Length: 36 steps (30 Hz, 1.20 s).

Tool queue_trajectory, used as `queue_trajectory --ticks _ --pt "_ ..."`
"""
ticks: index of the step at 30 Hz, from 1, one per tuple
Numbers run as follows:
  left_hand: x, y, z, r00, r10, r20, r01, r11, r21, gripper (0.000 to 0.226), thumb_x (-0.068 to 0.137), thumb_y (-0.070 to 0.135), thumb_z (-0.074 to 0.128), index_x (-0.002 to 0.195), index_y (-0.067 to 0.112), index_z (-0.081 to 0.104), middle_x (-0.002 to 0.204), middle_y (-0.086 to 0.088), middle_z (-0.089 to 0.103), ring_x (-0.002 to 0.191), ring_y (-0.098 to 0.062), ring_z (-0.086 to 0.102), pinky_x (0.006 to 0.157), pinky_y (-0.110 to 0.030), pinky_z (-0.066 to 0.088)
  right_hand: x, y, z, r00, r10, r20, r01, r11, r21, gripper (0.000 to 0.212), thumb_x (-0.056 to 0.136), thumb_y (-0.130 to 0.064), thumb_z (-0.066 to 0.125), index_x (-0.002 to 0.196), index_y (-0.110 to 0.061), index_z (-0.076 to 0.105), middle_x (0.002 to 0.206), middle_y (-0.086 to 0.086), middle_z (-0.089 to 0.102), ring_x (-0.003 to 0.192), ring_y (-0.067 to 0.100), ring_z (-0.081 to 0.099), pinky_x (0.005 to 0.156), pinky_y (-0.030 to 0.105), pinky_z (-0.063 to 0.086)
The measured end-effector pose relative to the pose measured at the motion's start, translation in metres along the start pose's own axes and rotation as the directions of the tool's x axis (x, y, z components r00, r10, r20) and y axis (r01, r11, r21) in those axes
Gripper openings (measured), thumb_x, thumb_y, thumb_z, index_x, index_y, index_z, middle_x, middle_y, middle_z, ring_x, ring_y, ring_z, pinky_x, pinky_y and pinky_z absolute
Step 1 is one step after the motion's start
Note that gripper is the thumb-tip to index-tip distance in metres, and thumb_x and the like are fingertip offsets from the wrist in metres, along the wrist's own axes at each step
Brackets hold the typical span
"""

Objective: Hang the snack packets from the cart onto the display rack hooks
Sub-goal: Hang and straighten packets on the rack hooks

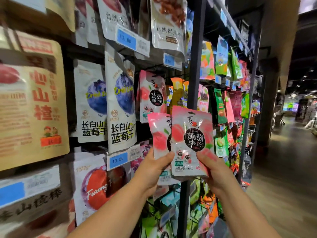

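Holding two pink peach-print packets up before the display rack, you have them overlapping, near you, at mid height.

- Front packet [192, 141]: upright, printed face toward you. Your right hand [216, 170] pinches its lower right corner, thumb on the face and fingers behind. That grip is closed on the packet.
- Rear packet [158, 136]: just left of the front one and partly covered by it. Your left hand [151, 169] pinches its lower part, with the thumb laid across the front.
- Hanging packet [151, 95]: same pink print, on the rack up and left of the held pair, farther off.
- Blueberry packets [121, 103]: two white pouches, hanging left of the pink one.
- Price tag [118, 160]: blue, reads 13.80, below the blueberry packets.
- Kraft bag [32, 100]: large, red lettering, far left and blurred.
- Dark post [195, 66]: upright rack member behind the front packet, with coloured packets hanging to its right.
- Aisle floor [283, 194]: wood-toned, running away on the right.
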State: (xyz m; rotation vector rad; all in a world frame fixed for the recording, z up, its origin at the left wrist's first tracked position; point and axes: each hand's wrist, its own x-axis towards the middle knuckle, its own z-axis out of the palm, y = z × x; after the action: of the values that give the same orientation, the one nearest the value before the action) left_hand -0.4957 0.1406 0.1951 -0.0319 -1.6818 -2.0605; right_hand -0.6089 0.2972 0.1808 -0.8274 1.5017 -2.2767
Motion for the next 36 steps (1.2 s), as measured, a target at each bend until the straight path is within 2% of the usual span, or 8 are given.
queue_trajectory --ticks 3,7,11,22,25,29,32,36 --pt "0.001 0.007 -0.003 0.987 0.117 -0.115 -0.109 0.991 0.073 0.027 0.086 0.012 0.069 0.108 0.025 0.061 0.102 0.001 0.075 0.100 -0.018 0.070 0.089 -0.034 0.053 0.013 -0.016 0.005 0.999 -0.032 -0.014 0.032 0.999 0.017 0.032 0.064 -0.029 0.078 0.086 -0.012 0.062 0.088 0.013 0.070 0.068 0.022 0.067 0.054 0.028 0.053" --pt "-0.004 0.017 -0.012 0.950 0.227 -0.214 -0.188 0.964 0.188 0.027 0.086 0.019 0.070 0.110 0.030 0.062 0.105 0.008 0.073 0.102 -0.012 0.067 0.089 -0.031 0.050 0.035 -0.037 0.006 0.997 -0.070 -0.044 0.071 0.997 0.024 0.039 0.056 -0.032 0.087 0.085 -0.015 0.067 0.082 0.012 0.071 0.065 0.026 0.063 0.057 0.032 0.050" --pt "-0.010 0.030 -0.017 0.921 0.308 -0.240 -0.218 0.915 0.339 0.023 0.087 0.024 0.069 0.108 0.029 0.062 0.102 0.010 0.072 0.096 -0.008 0.066 0.081 -0.025 0.049 0.061 -0.058 0.012 0.986 -0.146 -0.081 0.147 0.989 0.012 0.014 0.081 -0.006 0.069 0.091 -0.010 0.059 0.081 0.011 0.069 0.064 0.020 0.069 0.055 0.029 0.057" --pt "-0.019 0.058 -0.020 0.881 0.367 -0.299 -0.203 0.863 0.462 0.022 0.083 0.038 0.071 0.101 0.031 0.061 0.097 0.012 0.072 0.094 -0.009 0.065 0.079 -0.027 0.048 0.110 -0.083 0.042 0.976 -0.217 0.011 0.216 0.968 -0.130 0.019 0.089 -0.017 0.068 0.105 -0.017 0.058 0.098 0.008 0.067 0.081 0.021 0.067 0.070 0.033 0.054" --pt "-0.016 0.060 -0.019 0.893 0.368 -0.258 -0.233 0.870 0.435 0.038 0.068 0.053 0.072 0.100 0.034 0.064 0.096 0.012 0.074 0.097 -0.014 0.068 0.090 -0.038 0.050 0.118 -0.083 0.048 0.978 -0.208 0.029 0.210 0.970 -0.123 0.022 0.089 -0.020 0.069 0.107 -0.020 0.057 0.104 0.011 0.067 0.090 0.025 0.065 0.075 0.036 0.054" --pt "-0.011 0.067 -0.017 0.887 0.377 -0.266 -0.240 0.870 0.432 0.026 0.077 0.043 0.074 0.097 0.028 0.066 0.086 0.012 0.074 0.086 -0.015 0.068 0.085 -0.037 0.051 0.127 -0.085 0.057 0.977 -0.206 0.051 0.210 0.973 -0.098 0.024 0.088 -0.018 0.070 0.108 -0.018 0.058 0.114 0.017 0.067 0.101 0.034 0.066 0.088 0.046 0.053" --pt "-0.007 0.073 -0.013 0.906 0.361 -0.220 -0.258 0.884 0.389 0.044 0.065 0.051 0.071 0.102 0.029 0.066 0.096 0.006 0.075 0.094 -0.018 0.070 0.094 -0.046 0.051 0.132 -0.085 0.060 0.980 -0.195 0.049 0.199 0.976 -0.087 0.025 0.087 -0.020 0.070 0.109 -0.019 0.058 0.116 0.018 0.066 0.107 0.038 0.065 0.093 0.051 0.052" --pt "0.003 0.078 -0.013 0.917 0.321 -0.235 -0.247 0.922 0.297 0.032 0.077 0.035 0.074 0.107 0.026 0.067 0.103 -0.002 0.075 0.099 -0.025 0.070 0.097 -0.053 0.049 0.138 -0.087 0.064 0.982 -0.175 0.068 0.179 0.982 -0.060 0.021 0.090 -0.017 0.067 0.108 -0.016 0.057 0.112 0.017 0.068 0.098 0.033 0.068 0.085 0.047 0.056"
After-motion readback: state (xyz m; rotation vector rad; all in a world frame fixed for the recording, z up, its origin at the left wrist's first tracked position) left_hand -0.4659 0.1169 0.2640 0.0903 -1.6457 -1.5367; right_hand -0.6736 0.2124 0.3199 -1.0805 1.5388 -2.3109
